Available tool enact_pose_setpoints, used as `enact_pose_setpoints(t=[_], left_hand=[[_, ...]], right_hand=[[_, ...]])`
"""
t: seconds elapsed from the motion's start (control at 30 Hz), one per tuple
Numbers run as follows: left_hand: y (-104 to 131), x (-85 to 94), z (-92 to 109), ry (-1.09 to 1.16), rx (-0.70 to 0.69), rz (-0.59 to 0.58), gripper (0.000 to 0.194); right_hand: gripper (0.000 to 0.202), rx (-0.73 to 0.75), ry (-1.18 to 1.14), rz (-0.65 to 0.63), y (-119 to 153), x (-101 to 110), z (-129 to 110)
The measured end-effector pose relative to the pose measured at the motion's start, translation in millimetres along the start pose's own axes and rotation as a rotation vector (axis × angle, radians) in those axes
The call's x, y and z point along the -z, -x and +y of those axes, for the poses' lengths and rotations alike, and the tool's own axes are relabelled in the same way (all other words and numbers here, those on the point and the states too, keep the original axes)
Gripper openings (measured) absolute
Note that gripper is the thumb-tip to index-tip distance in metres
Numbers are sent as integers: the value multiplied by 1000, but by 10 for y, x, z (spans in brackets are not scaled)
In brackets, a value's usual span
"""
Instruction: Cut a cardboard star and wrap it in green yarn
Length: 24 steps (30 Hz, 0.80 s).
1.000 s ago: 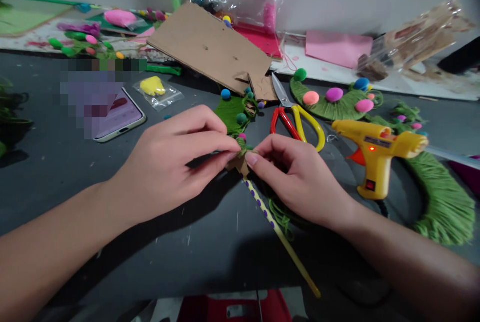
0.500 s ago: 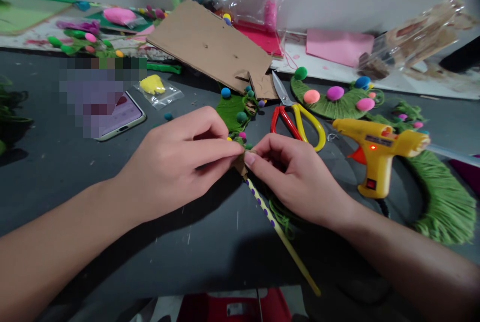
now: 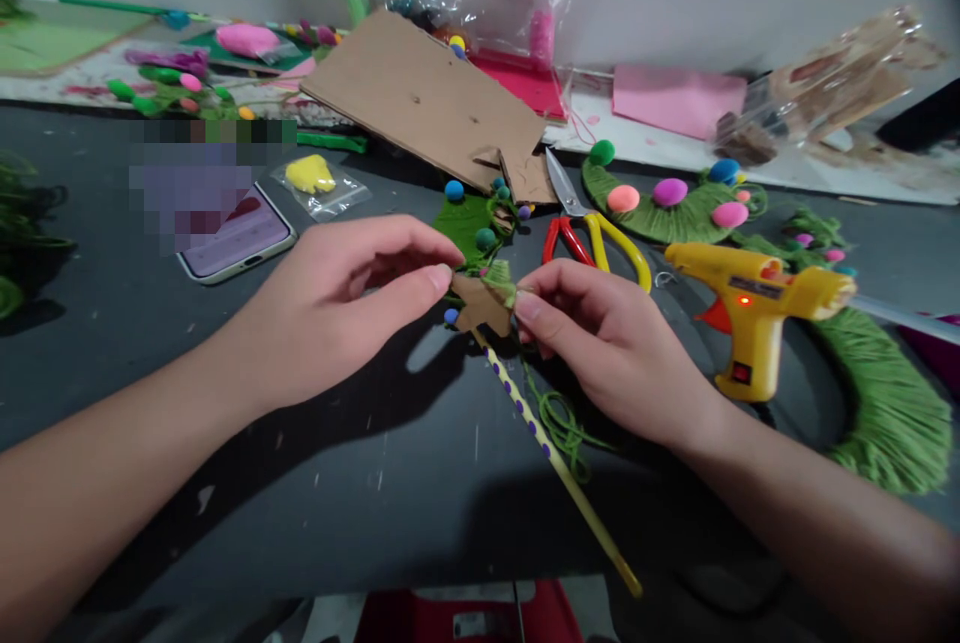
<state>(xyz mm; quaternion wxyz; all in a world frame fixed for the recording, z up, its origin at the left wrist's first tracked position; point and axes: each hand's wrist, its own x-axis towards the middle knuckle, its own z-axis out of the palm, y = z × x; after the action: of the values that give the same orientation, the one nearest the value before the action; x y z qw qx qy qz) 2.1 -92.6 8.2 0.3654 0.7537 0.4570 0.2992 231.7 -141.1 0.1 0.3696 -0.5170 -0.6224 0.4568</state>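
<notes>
Cardboard piece (image 3: 484, 308), directly between opposed fingers, long axis roughly crosswise, neither side nearer. Pinched at its left corner by the left hand (image 3: 349, 308), at its right edge, with green yarn (image 3: 498, 276), by the right hand (image 3: 600, 343). Just below the fingers, slanting off rightward: dotted stick (image 3: 553, 456).

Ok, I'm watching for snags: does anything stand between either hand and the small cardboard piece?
Nothing visible bars either. The left hand is at the left corner of the small cardboard piece; the right hand pinches green yarn at its right edge. A loose yarn tangle lies nearer the person, beside the spotted stick.
</notes>
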Motion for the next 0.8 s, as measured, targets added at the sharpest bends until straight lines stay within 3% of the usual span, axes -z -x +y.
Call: enact_pose_setpoints(t=[0.13,0.27,0.4,0.53,0.8], left_hand=[[-9,-14,26,129,59,-132,17],[22,-67,45,102,59,-120,15],[63,-111,46,-142,-102,15,12],[87,-119,28,-305,-271,61,10],[81,-120,-5,-378,-396,65,17]], right_hand=[[20,-1,-21,-8,-6,-12,0],[16,-2,4,11,-8,-44,7],[13,49,81,193,26,-64,-1],[16,92,112,180,60,-82,-10],[12,184,114,185,14,-105,50]])
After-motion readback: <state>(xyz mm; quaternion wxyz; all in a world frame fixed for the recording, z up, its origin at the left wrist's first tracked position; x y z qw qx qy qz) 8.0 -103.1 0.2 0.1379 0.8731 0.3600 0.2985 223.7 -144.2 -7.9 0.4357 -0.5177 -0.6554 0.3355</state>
